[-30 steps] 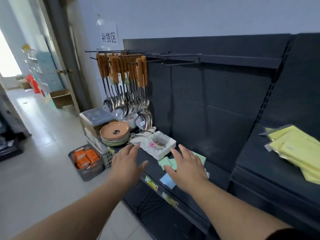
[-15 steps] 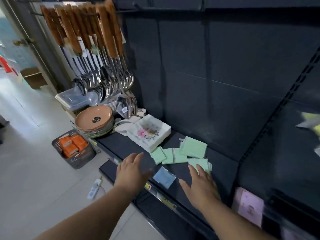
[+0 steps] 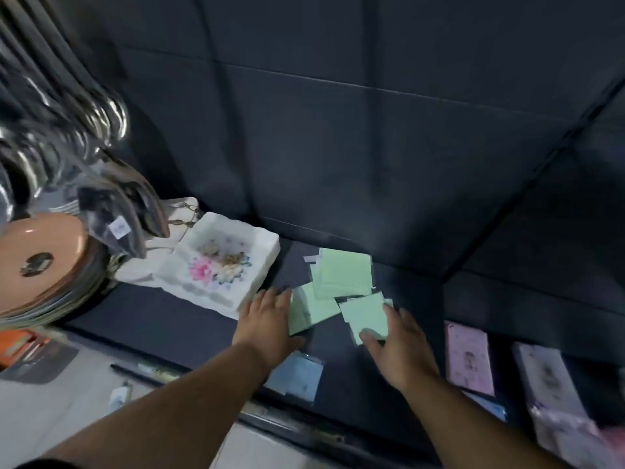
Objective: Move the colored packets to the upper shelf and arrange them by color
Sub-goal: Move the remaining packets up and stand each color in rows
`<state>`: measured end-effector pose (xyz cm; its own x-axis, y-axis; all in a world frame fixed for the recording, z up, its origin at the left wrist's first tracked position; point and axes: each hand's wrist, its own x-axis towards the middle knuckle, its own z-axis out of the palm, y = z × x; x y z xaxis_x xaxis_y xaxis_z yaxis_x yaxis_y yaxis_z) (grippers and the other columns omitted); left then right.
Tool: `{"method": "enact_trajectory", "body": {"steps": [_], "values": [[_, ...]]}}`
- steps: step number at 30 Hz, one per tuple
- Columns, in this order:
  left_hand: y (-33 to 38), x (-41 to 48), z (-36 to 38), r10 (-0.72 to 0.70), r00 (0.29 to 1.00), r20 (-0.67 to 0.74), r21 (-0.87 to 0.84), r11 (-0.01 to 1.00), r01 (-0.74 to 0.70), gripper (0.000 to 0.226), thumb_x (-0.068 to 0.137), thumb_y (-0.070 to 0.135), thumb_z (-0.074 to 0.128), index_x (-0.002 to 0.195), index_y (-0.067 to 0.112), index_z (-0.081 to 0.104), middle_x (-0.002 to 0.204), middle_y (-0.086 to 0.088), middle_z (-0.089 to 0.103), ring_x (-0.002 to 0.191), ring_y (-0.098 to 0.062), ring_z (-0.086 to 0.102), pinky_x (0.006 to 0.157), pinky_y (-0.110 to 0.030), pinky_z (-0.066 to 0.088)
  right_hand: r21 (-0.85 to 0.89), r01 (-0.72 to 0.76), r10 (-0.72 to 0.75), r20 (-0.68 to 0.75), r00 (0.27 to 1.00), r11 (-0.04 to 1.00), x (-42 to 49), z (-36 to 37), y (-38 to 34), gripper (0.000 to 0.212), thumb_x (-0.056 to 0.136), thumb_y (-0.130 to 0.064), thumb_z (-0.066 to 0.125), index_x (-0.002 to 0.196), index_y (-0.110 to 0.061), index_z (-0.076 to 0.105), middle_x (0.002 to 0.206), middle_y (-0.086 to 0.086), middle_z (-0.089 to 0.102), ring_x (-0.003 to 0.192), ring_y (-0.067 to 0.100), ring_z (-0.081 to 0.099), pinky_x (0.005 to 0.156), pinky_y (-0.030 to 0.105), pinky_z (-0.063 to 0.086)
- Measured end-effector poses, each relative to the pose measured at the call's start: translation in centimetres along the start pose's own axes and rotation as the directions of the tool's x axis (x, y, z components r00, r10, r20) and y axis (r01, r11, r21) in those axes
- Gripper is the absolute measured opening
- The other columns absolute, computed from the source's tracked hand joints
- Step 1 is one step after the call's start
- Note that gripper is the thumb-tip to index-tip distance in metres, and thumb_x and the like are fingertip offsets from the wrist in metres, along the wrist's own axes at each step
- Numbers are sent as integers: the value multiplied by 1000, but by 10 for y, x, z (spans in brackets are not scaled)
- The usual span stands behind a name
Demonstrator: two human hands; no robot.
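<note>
On the dark shelf, the green packets lie loosely heaped at twelve o'clock from both hands. The left hand lays straight, close-set fingers against the heap's nine o'clock edge. The right hand spreads its fingers wide over the packet at three o'clock. I'd guess they bracket the heap to gather one colour together. A blue packet sits at six o'clock, by the left wrist. Half a second back both hands hovered short of the packets; now they touch them.
</note>
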<state>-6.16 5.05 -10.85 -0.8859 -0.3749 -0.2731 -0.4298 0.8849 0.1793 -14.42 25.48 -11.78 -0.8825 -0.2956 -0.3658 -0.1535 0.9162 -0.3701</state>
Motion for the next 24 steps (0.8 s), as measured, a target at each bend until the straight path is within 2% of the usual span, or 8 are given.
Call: {"method": "enact_trajectory", "body": {"steps": [4,9,11,15,19,21,24], "values": [[-1,27,7,39,997,60,86,995,-44,100,78,56,65,152,17,9,157,-4,20,146,-23,14,118,-36,8,30,-49,50,-28,998,998,13,8,4,80,86,-53,60,151,-23,26,152,9,33,135,28,37,108,39,37],[0,35,11,60,997,38,99,993,-64,96,78,55,65,149,14,15,146,-7,37,135,-26,33,114,-35,21,115,-89,97,-60,993,989,16,9,4,83,78,-45,73,148,-26,32,140,5,46,126,25,44,101,35,41],[4,32,9,51,999,5,31,998,-51,94,77,57,65,147,16,18,142,-6,37,133,-26,34,111,-34,24,173,-127,138,-56,989,977,18,9,2,87,73,-41,77,147,-26,33,135,7,48,124,26,45,100,34,41],[22,31,-3,62,988,-142,-219,971,-92,92,73,58,67,145,20,24,132,-2,39,126,-22,39,107,-30,31,211,-237,238,19,971,948,19,5,-1,96,64,-39,83,145,-21,34,132,11,48,122,29,48,101,32,42],[45,54,-17,77,989,-124,-412,903,-122,93,71,50,74,145,20,25,132,-2,34,128,-21,38,107,-31,34,222,-270,258,82,963,937,17,1,8,71,68,-37,82,129,-13,53,124,7,60,112,23,57,85,26,47],[54,70,-18,100,990,-103,-411,902,-134,98,71,52,75,147,21,23,137,-2,32,131,-21,35,109,-33,33,272,-272,256,91,962,923,16,-2,16,58,75,-32,78,126,-13,56,119,5,62,103,20,58,76,22,43],[61,94,-15,145,988,-51,-334,930,-154,98,70,50,77,147,20,23,143,-2,31,133,-22,32,110,-36,32,319,-262,247,87,965,911,15,-5,22,48,83,-33,70,125,-14,57,115,3,62,91,16,54,72,21,40]]}}
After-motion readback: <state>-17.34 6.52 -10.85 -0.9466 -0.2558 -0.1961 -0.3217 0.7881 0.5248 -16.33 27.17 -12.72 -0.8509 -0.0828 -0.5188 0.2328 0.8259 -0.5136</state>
